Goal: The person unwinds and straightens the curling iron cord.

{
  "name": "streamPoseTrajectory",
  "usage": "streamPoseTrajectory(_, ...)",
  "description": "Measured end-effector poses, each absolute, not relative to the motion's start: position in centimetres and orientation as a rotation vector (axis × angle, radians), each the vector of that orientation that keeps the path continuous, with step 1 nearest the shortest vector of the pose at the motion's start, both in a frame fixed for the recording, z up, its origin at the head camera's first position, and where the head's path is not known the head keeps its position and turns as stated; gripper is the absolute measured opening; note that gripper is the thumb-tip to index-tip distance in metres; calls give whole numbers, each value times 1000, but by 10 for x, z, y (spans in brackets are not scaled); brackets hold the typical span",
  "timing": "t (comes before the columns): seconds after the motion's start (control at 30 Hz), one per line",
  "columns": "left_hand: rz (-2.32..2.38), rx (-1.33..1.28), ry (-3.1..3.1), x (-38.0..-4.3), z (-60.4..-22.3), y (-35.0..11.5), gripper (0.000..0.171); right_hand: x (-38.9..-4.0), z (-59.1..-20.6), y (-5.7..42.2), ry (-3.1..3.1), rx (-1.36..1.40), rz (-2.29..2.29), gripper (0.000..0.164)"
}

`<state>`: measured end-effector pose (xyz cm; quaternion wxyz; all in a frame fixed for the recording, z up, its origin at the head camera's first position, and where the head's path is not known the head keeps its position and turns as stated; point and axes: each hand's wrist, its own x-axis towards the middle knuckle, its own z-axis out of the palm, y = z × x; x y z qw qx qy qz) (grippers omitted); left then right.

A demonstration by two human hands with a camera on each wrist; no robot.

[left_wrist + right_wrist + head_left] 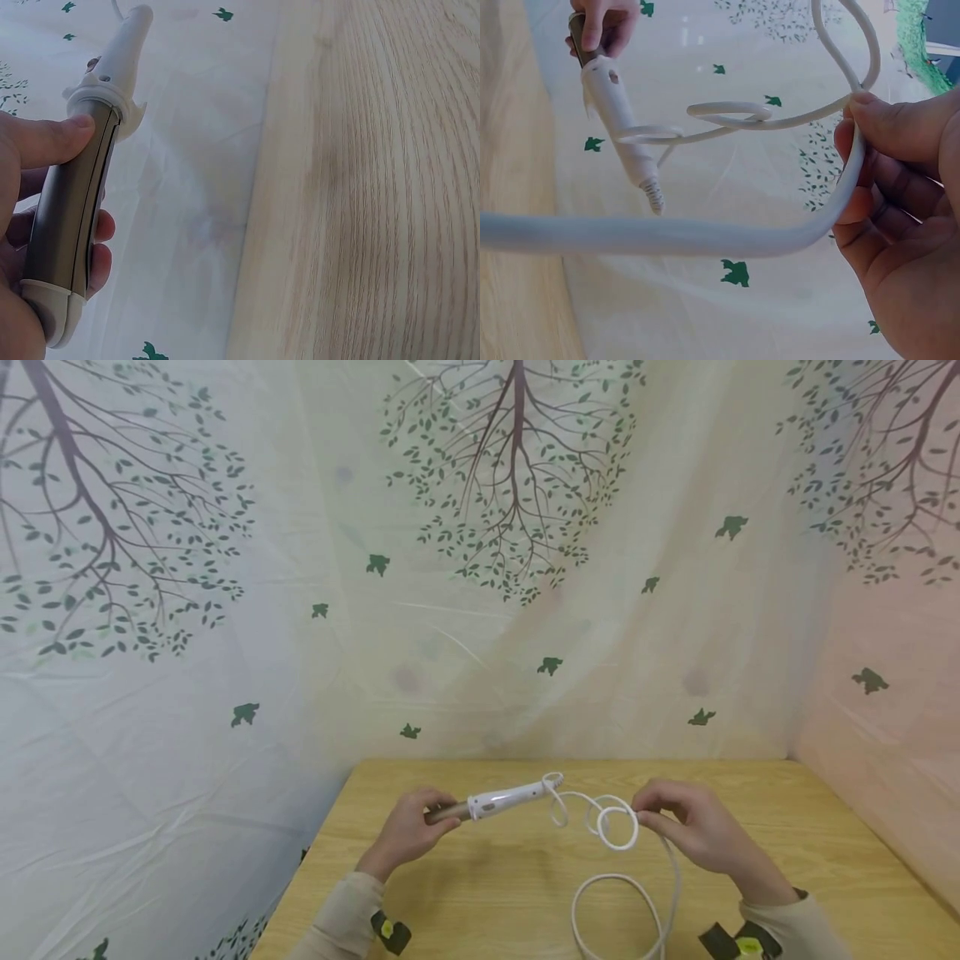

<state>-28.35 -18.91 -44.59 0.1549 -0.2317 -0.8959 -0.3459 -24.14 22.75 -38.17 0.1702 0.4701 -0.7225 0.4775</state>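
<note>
A curling iron [506, 797] with a white handle and a gold-brown barrel [67, 202] is held above the table, its handle toward the right. My left hand [411, 828] grips the barrel, thumb near the white collar and fingers wrapped behind it in the left wrist view. From the handle's ribbed end the white cord [667, 234] runs in twisted loops to my right hand [697, 831]. There the thumb and fingers pinch the cord beside a small loop. Beyond that pinch the cord drops into a wider loop lower down.
Under both hands lies a wood-grain table [465, 902]. Pale cloth [480, 693] printed with trees and green leaves hangs behind the table and on both sides. Dark straps with yellow-green patches [387, 929] are on both sleeves.
</note>
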Motion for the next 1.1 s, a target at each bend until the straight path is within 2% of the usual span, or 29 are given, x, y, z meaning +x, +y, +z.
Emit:
streamPoseTrajectory(0.23,-987,-664,-2565,-283,-449,-190,19,-246,-377,228,-2055,1136,1344,32)
streamPoseTrajectory(0.57,-978,-663,-2559,-284,-448,-192,19,-265,-378,232,-2145,753,1259,16)
streamPoseTrajectory(0.87,-970,-652,-2581,-284,-452,-193,21,-283,-390,240,-2222,564,1233,6)
streamPoseTrajectory(1.1,-974,-655,-2585,-286,-450,-194,20,-302,-406,247,-2245,487,1229,7)
